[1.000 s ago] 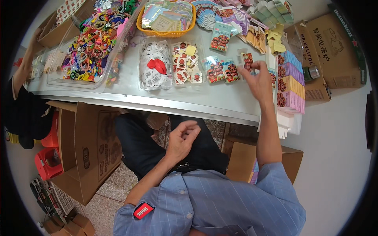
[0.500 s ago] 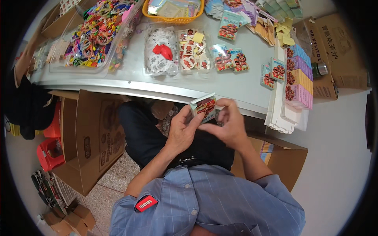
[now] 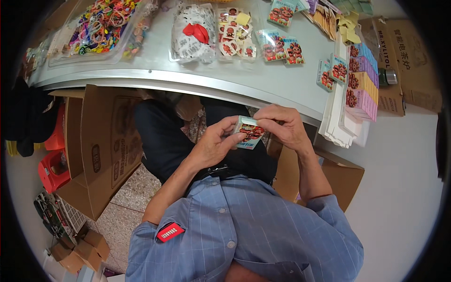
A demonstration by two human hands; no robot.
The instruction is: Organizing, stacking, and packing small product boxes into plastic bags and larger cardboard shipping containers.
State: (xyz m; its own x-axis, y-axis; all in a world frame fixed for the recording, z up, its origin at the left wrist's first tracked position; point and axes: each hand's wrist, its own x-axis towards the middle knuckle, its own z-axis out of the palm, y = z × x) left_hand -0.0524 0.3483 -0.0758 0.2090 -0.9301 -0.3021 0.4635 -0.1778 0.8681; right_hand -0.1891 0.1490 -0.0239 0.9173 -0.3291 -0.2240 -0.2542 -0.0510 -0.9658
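Observation:
Over my lap, just off the table's front edge, a small pale-green card box (image 3: 251, 135) with cartoon figures on its front is tilted toward me. My left hand (image 3: 211, 144) grips it along its left side, thumb on the front face. The fingers of my right hand (image 3: 284, 125) are closed on the box's upper right edge, at the top end. Its inside cannot be seen. Similar green boxes lie on the table beyond: a pair (image 3: 284, 47) straight ahead and another pair (image 3: 331, 73) at the right.
A clear tub (image 3: 61, 54) of colourful hair ties and bands stands on the table (image 3: 155, 77). Beside it are a clear bag of white packets with a red piece (image 3: 196, 32) and small cards (image 3: 230, 33). Stacked coloured boxes (image 3: 361, 101) stand right; an open carton (image 3: 87, 155) stands left below.
My right hand has come onto the box's top end, and the box's upper flap now looks lowered. The view has shifted, so the table sits higher in the picture.

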